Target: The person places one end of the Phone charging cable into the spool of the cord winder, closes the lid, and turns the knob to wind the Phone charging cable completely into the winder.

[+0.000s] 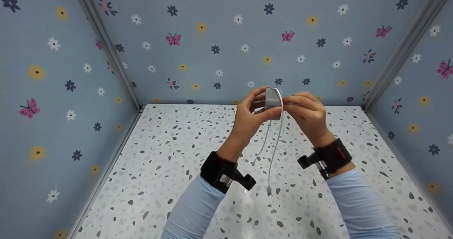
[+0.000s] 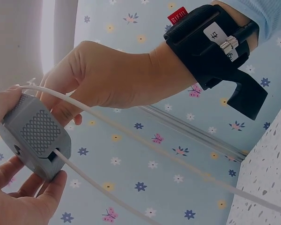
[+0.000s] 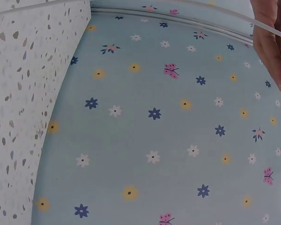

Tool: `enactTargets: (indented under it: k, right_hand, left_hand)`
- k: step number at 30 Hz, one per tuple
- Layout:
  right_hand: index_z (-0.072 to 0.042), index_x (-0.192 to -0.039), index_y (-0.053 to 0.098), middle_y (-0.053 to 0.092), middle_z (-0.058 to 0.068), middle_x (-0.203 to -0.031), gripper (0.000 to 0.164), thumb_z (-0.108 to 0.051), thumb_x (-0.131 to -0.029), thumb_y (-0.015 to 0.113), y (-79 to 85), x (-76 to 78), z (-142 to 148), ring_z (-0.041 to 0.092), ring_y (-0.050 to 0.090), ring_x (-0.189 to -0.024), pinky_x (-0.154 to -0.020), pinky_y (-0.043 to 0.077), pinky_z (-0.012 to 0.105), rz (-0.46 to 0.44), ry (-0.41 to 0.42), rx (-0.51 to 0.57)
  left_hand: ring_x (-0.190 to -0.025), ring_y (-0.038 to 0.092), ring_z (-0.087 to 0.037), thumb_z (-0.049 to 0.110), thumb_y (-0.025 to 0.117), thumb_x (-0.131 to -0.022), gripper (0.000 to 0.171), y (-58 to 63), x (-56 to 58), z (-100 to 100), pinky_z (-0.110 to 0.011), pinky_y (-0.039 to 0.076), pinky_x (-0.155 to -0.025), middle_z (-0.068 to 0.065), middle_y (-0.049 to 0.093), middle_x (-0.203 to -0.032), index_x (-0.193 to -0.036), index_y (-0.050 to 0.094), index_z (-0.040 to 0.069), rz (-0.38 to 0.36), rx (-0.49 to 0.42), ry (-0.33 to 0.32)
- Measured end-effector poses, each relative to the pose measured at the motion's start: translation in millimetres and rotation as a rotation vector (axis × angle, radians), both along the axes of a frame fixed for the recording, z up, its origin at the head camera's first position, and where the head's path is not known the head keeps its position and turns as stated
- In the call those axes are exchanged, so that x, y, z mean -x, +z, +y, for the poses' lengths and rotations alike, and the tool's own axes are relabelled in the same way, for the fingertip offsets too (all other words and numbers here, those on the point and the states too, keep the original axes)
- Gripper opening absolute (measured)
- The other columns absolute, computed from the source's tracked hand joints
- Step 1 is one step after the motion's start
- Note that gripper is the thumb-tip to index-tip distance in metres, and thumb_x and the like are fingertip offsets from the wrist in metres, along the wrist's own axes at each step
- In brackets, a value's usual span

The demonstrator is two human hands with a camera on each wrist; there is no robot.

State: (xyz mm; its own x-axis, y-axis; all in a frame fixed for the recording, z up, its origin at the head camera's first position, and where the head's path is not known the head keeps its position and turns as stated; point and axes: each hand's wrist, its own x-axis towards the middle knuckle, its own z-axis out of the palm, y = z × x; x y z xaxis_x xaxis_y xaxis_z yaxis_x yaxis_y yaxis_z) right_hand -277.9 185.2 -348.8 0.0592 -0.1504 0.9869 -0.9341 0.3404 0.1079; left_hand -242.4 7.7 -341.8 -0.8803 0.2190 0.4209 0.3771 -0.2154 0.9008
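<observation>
A grey block [image 1: 273, 99] with a raised diamond pattern is held up in my left hand [image 1: 247, 120], thumb on one side and fingers on the other. A white cable [image 2: 145, 133] loops over its top, close by the left thumb. Another strand comes out of a slot in the block [image 2: 40, 129]. Both strands hang down and end in small plugs [image 1: 269, 190]. My right hand [image 1: 307, 115] has its fingers bent, fingertips right at the block's side by the cable; I cannot tell what they pinch. In the right wrist view, the left hand [image 3: 270, 54] shows at the upper right.
Below the hands lies a white speckled tabletop [image 1: 170, 154]. Blue panels with flowers and butterflies [image 1: 212, 30] stand at the back and both sides, joined by grey metal corner posts [image 1: 109, 48]. Each wrist wears a black strap [image 1: 332, 156] with a camera arm.
</observation>
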Motion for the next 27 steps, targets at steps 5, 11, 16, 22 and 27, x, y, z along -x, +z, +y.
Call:
enactTargets:
  k: [5,11,16,22,27]
  right_hand:
    - [0.001,-0.075,0.075,0.070,0.014,-0.082,0.004,0.003,-0.078,0.075,3.5,-0.4,4.3,0.027,0.063,-0.073,-0.077,0.050,0.017,-0.124,0.026,-0.037]
    - [-0.001,-0.077,0.074,0.070,0.013,-0.081,0.006,0.005,-0.080,0.074,8.0,-1.9,7.8,0.012,0.065,-0.074,-0.071,0.052,0.015,-0.328,0.091,-0.057]
    - [0.005,-0.080,0.071,0.068,0.004,-0.079,0.004,0.008,-0.081,0.071,8.3,-4.3,9.6,0.002,0.056,-0.061,-0.054,0.047,0.015,-0.606,0.245,-0.027]
    - [0.000,-0.083,0.069,0.066,-0.005,-0.070,0.006,-0.002,-0.083,0.074,6.0,-10.3,6.4,0.003,0.051,-0.053,-0.048,0.041,0.015,-0.915,0.453,0.137]
    - [-0.011,-0.088,0.065,0.064,-0.002,-0.070,0.013,0.001,-0.086,0.070,3.8,-15.3,0.1,0.004,0.045,-0.051,-0.046,0.034,0.016,-1.017,0.583,0.228]
  left_hand:
    - [-0.115,0.056,-0.023,0.014,0.072,-0.086,0.060,0.2,-0.6,0.6,-0.034,0.054,-0.090,-0.013,0.053,-0.130,-0.141,0.048,0.013,-0.018,-0.004,-0.013]
    - [-0.115,0.056,-0.023,0.014,0.072,-0.086,0.060,-0.3,0.5,2.0,-0.033,0.053,-0.091,-0.015,0.053,-0.130,-0.141,0.049,0.013,-0.015,0.000,-0.008]
    - [-0.115,0.056,-0.026,0.014,0.073,-0.085,0.060,0.1,0.1,2.4,-0.033,0.055,-0.089,-0.014,0.054,-0.129,-0.141,0.049,0.013,-0.012,0.003,0.002]
    - [-0.116,0.055,-0.027,0.011,0.073,-0.084,0.060,0.8,0.5,3.0,-0.032,0.052,-0.093,-0.014,0.054,-0.129,-0.139,0.050,0.012,-0.015,-0.006,0.014]
    - [-0.114,0.056,-0.021,0.010,0.075,-0.084,0.060,0.3,1.1,3.3,-0.031,0.048,-0.099,-0.012,0.054,-0.127,-0.139,0.051,0.013,-0.013,-0.006,0.031]
